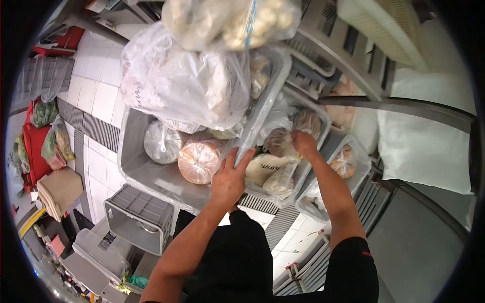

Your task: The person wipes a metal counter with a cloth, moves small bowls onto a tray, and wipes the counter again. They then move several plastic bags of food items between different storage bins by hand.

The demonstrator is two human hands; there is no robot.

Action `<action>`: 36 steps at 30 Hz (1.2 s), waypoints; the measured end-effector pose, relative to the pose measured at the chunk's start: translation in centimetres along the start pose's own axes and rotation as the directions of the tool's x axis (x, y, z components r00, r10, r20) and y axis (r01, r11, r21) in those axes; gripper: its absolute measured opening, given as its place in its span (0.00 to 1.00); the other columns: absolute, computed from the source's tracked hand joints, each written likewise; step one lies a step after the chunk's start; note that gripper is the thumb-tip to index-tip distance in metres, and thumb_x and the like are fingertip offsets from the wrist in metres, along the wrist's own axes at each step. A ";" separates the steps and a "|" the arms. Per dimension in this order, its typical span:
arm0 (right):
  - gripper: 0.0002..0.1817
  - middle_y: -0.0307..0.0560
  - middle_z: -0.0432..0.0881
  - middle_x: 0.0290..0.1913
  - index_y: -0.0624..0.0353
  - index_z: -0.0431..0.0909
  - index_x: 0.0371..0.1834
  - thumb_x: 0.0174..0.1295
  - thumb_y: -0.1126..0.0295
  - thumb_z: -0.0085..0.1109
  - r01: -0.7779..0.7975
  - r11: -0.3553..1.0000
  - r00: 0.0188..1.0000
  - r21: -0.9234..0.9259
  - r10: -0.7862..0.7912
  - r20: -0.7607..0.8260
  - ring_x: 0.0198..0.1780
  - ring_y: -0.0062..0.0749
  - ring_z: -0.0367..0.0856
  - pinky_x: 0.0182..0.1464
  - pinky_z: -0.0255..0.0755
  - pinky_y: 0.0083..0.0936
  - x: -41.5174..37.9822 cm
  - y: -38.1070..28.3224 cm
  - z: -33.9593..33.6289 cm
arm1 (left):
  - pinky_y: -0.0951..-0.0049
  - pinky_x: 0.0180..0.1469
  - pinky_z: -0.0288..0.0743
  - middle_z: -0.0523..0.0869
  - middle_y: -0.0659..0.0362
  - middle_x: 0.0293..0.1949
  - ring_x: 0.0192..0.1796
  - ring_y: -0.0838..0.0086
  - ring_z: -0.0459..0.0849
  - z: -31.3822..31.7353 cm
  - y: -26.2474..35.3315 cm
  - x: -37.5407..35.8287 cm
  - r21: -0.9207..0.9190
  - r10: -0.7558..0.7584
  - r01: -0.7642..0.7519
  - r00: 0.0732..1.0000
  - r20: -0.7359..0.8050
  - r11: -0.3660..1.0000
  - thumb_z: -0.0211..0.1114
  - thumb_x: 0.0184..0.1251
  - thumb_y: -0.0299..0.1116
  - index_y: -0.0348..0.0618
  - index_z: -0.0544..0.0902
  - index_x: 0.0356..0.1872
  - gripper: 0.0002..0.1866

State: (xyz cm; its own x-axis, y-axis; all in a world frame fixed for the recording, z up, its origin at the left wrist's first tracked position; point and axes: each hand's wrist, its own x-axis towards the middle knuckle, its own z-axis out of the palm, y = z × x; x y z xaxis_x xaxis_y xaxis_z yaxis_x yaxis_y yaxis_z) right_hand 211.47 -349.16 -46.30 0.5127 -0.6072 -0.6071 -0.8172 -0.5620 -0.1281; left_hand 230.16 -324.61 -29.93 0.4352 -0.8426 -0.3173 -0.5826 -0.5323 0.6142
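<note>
My left hand (231, 177) rests on the rim of a large grey bin (151, 184), its fingers apart over the edge. Inside that bin lie a clear bag of pale food (162, 142) and a round orange-toned bagged item (198, 161), below a big white plastic bag (187, 81). My right hand (304, 145) reaches into the adjoining grey bin (323, 117), fingers closed at a bag of brownish food (279, 142). Near it are another brownish bag (306, 124) and a pale bag with dark writing (268, 167).
Bags of pale pieces (252, 25) are piled at the top. A smaller bin (348, 139) stands right of the bins, before a grey cabinet (419, 242). An empty grey crate (139, 217) sits lower left. Red crates with bagged vegetables (55, 144) are far left.
</note>
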 end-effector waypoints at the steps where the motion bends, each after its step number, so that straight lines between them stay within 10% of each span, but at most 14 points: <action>1: 0.09 0.55 0.83 0.38 0.54 0.80 0.40 0.60 0.66 0.53 0.040 0.996 0.999 0.080 -0.042 0.030 0.41 0.50 0.82 0.43 0.74 0.41 -1.0 0.4 -1.5 | 0.56 0.49 0.78 0.67 0.48 0.64 0.55 0.48 0.77 0.2 -0.1 -0.1 0.035 0.001 0.000 1.000 -0.013 0.999 0.57 0.50 0.18 0.68 0.64 0.67 0.41; 8: 0.05 0.54 0.82 0.29 0.58 0.80 0.33 0.58 0.72 0.53 0.238 0.907 0.971 0.347 -0.213 -0.109 0.34 0.48 0.82 0.37 0.73 0.35 -14.5 -4.8 -19.3 | 0.44 0.66 0.56 0.65 0.44 0.64 0.67 0.46 0.62 -1.4 1.0 -1.2 0.240 0.191 -0.146 0.966 -0.173 0.960 0.61 0.57 0.30 0.58 0.64 0.68 0.34; 12: 0.05 0.53 0.81 0.25 0.59 0.80 0.33 0.57 0.74 0.53 0.112 0.877 0.991 0.467 -0.066 -0.114 0.29 0.44 0.82 0.32 0.73 0.31 -22.5 -11.7 -30.0 | 0.47 0.68 0.54 0.62 0.42 0.66 0.70 0.48 0.58 -2.6 6.3 -4.7 -0.100 0.286 -0.312 0.934 -0.214 0.945 0.75 0.47 0.45 0.46 0.58 0.69 0.49; 14: 0.05 0.46 0.74 0.19 0.60 0.79 0.32 0.55 0.78 0.54 0.464 0.788 0.870 0.405 -0.320 -0.375 0.18 0.27 0.69 0.25 0.65 0.21 -24.6 -15.5 -34.3 | 0.54 0.69 0.55 0.59 0.42 0.67 0.70 0.49 0.57 -3.2 9.1 -4.8 -0.761 0.037 -0.291 0.942 -0.332 0.580 0.80 0.42 0.39 0.42 0.52 0.70 0.55; 15: 0.05 0.48 0.76 0.19 0.57 0.80 0.32 0.54 0.76 0.55 0.581 0.771 0.772 0.262 -0.420 -0.477 0.20 0.34 0.74 0.25 0.67 0.27 -25.1 -17.2 -36.2 | 0.58 0.69 0.57 0.57 0.44 0.67 0.70 0.52 0.57 -3.5 10.0 -4.8 -0.837 -0.076 -0.217 0.953 -0.293 0.502 0.83 0.37 0.34 0.40 0.48 0.68 0.59; 19: 0.06 0.48 0.77 0.19 0.53 0.80 0.33 0.52 0.74 0.58 0.777 0.622 0.438 -0.101 -0.648 -0.623 0.22 0.43 0.78 0.25 0.69 0.36 -26.2 -23.0 -42.5 | 0.57 0.69 0.57 0.57 0.45 0.66 0.68 0.54 0.59 -8.7 13.8 -3.4 -0.701 -0.130 -0.308 0.858 -0.496 0.643 0.82 0.38 0.32 0.40 0.48 0.68 0.58; 22: 0.06 0.45 0.78 0.20 0.55 0.80 0.34 0.54 0.75 0.56 0.760 0.634 0.389 -0.140 -0.618 -0.683 0.21 0.41 0.78 0.25 0.69 0.31 -25.2 -25.5 -45.1 | 0.58 0.68 0.56 0.58 0.46 0.64 0.65 0.54 0.62 -12.3 17.2 1.5 -0.618 -0.188 -0.428 0.702 -0.687 0.660 0.75 0.42 0.25 0.38 0.49 0.67 0.52; 24: 0.07 0.45 0.82 0.30 0.54 0.81 0.38 0.57 0.71 0.56 0.600 0.780 0.497 -0.181 -0.540 -0.680 0.30 0.43 0.80 0.34 0.72 0.36 -21.5 -25.8 -45.3 | 0.59 0.68 0.56 0.59 0.46 0.63 0.65 0.54 0.63 -14.8 18.8 8.0 -0.573 -0.190 -0.426 0.663 -0.725 0.700 0.73 0.43 0.23 0.37 0.50 0.66 0.50; 26: 0.15 0.51 0.81 0.45 0.53 0.78 0.50 0.63 0.62 0.52 0.485 0.763 0.345 -0.428 -0.616 -0.708 0.47 0.48 0.78 0.48 0.70 0.40 -14.7 -24.3 -44.5 | 0.64 0.64 0.62 0.68 0.43 0.55 0.60 0.55 0.69 -16.9 18.3 14.4 -0.822 -0.294 -0.314 0.824 -0.485 0.475 0.71 0.45 0.25 0.33 0.54 0.65 0.46; 27: 0.20 0.54 0.79 0.49 0.51 0.75 0.56 0.65 0.56 0.49 0.413 0.823 0.432 -0.391 -0.555 -0.712 0.53 0.50 0.74 0.54 0.67 0.42 -10.7 -23.2 -42.8 | 0.66 0.61 0.66 0.72 0.41 0.52 0.57 0.56 0.72 -16.6 17.0 15.2 -0.911 -0.336 -0.218 0.879 -0.339 0.350 0.70 0.46 0.26 0.32 0.55 0.64 0.44; 29: 0.26 0.59 0.75 0.56 0.48 0.70 0.64 0.67 0.48 0.45 0.430 0.852 0.479 -0.299 -0.496 -0.724 0.61 0.53 0.69 0.61 0.63 0.43 -2.9 -20.1 -41.2 | 0.63 0.54 0.72 0.79 0.42 0.49 0.51 0.53 0.79 -13.7 16.9 14.5 -0.550 -0.159 -0.478 0.639 -0.753 0.684 0.68 0.51 0.29 0.33 0.61 0.63 0.38; 31: 0.28 0.59 0.71 0.60 0.50 0.67 0.66 0.69 0.47 0.42 0.478 0.849 0.469 -0.226 -0.464 -0.751 0.63 0.53 0.68 0.65 0.60 0.39 0.0 -18.9 -40.5 | 0.58 0.50 0.74 0.81 0.43 0.49 0.48 0.51 0.81 -11.8 16.3 6.5 -0.694 0.012 -0.277 0.933 -0.360 0.664 0.66 0.55 0.31 0.37 0.70 0.60 0.30; 34: 0.29 0.57 0.68 0.63 0.55 0.67 0.66 0.69 0.47 0.42 0.528 0.848 0.530 -0.037 -0.363 -0.766 0.64 0.50 0.67 0.67 0.58 0.35 -2.3 -21.0 -40.9 | 0.66 0.42 0.78 0.85 0.47 0.38 0.40 0.56 0.84 -7.4 12.1 -4.0 -0.790 0.005 -0.001 1.000 0.003 0.613 0.63 0.59 0.30 0.40 0.81 0.47 0.14; 36: 0.30 0.56 0.67 0.64 0.56 0.68 0.66 0.69 0.47 0.43 0.609 0.781 0.560 0.136 -0.303 -0.771 0.64 0.48 0.67 0.67 0.58 0.34 -3.1 -21.7 -40.3 | 0.67 0.37 0.78 0.85 0.48 0.35 0.35 0.59 0.85 -2.8 8.2 -9.0 -0.811 -0.123 0.012 0.990 -0.074 0.586 0.63 0.59 0.29 0.39 0.82 0.43 0.11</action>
State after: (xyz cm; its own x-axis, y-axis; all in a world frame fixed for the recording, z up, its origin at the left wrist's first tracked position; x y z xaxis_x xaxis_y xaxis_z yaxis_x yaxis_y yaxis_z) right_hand 238.24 -357.75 -10.07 0.7376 -0.6032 0.3036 -0.3618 -0.7326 -0.5765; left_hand 223.38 -321.19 -19.97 0.5527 -0.7626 -0.3361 0.2206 -0.2551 0.9414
